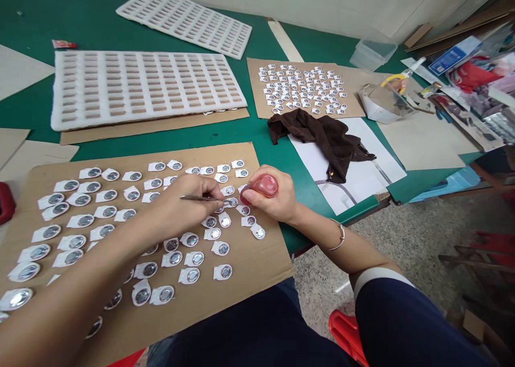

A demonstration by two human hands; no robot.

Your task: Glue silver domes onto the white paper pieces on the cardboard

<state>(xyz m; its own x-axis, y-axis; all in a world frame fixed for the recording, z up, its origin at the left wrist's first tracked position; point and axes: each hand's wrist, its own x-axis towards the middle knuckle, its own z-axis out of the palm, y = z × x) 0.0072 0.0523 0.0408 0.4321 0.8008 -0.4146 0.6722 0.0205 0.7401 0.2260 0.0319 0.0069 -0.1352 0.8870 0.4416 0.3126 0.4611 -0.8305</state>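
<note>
My left hand [181, 203] is closed around a pair of metal tweezers [197, 198], whose tips reach a small white tab piece with a shiny round metal disc [231, 202]. Close beside it, my right hand [279, 198] grips a small translucent red bottle [265, 185], tilted with its lower end over the same area. Its tip is hidden by my fingers. Many similar tab pieces [147, 270] lie in loose rows on a brown cardboard sheet [241, 302] under both hands. My left forearm covers some of them.
White slotted foam trays [147, 85] lie behind on the green table [96, 29]. A second cardboard sheet [257, 96] bears more pieces. A dark brown cloth [322, 139] rests on white paper [314, 166], near a paper box [380, 104]. A red stool [348, 332] stands below right.
</note>
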